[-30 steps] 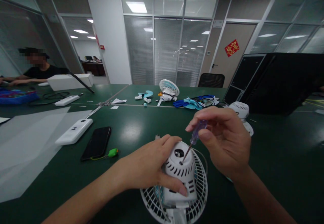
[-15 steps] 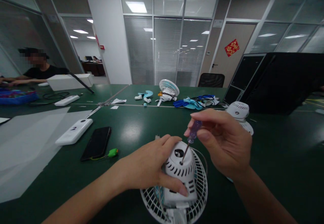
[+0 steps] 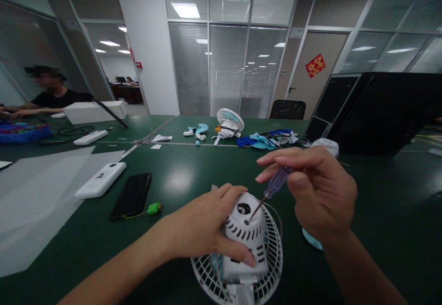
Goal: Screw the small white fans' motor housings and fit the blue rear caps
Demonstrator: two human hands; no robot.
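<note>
A white fan (image 3: 246, 231) lies grille-down at the table's near edge, its rounded, slotted motor housing facing up. My left hand (image 3: 207, 224) is wrapped round the housing, thumb across the front and fingers over the left side. In my right hand (image 3: 321, 190) is a screwdriver with a clear purple handle (image 3: 277, 181), pinched between thumb and fingers. The shaft slants down to the left, and its tip sits at a small hole in the top of the housing, beside a larger round opening.
A black phone (image 3: 131, 195), a green piece (image 3: 154, 208) and a white device (image 3: 101, 181) lie left. Another fan (image 3: 229, 122) and blue items (image 3: 260, 139) stand farther back. A large black monitor (image 3: 383, 112) is at right; a person (image 3: 55, 91) sits far left.
My right hand has moved to the right, and the screwdriver's handle has tipped lower, so the tool leans more. My left hand and the fan stay in place.
</note>
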